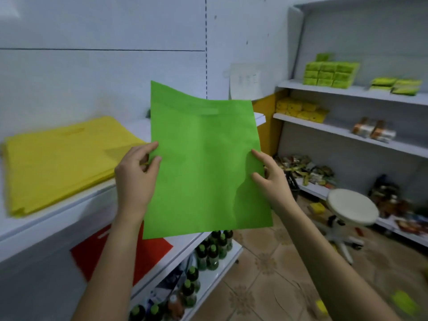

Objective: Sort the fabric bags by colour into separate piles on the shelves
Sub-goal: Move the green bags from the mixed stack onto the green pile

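A flat green fabric bag (203,158) hangs upright in the air in front of me. My left hand (136,174) pinches its left edge and my right hand (271,177) pinches its right edge. To the left a pile of yellow bags (60,156) lies on the upper white shelf (58,216). One shelf lower, a red bag (150,253) lies flat, partly hidden behind my left forearm and the green bag.
Green-capped bottles (213,251) stand on the lowest shelf below the red bag. A round white stool (352,207) stands on the tiled floor at right. The right wall's shelves (347,91) carry green and yellow packets and snacks.
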{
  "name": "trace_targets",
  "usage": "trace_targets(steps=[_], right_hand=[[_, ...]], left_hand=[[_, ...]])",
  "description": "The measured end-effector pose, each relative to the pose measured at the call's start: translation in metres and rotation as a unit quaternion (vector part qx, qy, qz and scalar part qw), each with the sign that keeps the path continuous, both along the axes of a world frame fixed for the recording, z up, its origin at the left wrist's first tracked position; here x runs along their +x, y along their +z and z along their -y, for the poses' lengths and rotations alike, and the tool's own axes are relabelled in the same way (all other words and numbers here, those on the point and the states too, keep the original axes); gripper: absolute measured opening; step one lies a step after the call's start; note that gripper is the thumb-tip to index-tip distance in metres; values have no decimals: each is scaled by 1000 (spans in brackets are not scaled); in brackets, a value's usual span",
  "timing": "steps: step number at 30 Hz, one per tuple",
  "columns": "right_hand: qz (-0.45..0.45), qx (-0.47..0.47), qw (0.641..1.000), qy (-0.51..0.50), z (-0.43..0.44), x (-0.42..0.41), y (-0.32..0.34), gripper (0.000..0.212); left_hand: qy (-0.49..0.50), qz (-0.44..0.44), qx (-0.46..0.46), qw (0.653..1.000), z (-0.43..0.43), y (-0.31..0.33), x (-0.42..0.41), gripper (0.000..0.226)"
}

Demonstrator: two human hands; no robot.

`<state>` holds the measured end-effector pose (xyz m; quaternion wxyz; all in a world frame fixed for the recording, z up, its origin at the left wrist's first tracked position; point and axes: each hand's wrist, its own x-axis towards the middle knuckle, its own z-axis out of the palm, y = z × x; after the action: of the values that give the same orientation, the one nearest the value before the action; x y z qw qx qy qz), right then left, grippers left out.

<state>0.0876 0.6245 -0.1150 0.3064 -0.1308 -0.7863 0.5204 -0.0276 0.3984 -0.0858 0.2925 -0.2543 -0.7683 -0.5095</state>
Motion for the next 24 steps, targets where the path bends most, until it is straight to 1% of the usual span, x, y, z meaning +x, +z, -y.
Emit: trace_targets(steps=[3, 8, 12, 15, 24], right_hand=[[12, 40, 998, -37, -43, -1, 0, 56], [42, 71, 996, -41, -104, -31, 4, 56], [41, 114, 992, -41, -144, -75, 20, 51], [34, 117, 992, -41, -170, -108, 29, 49], [27, 162, 986, -28, -249, -207, 51, 48]], left_hand=[[-21, 21, -21, 999, -46, -4, -4, 35], [-26, 21, -62, 997, -100, -2, -28, 39], [-6, 30, -102, 994, -135, 6, -69, 43], [-3, 31, -110, 993, -159, 13, -102, 44], [28, 79, -148, 985, -216, 33, -190, 46]])
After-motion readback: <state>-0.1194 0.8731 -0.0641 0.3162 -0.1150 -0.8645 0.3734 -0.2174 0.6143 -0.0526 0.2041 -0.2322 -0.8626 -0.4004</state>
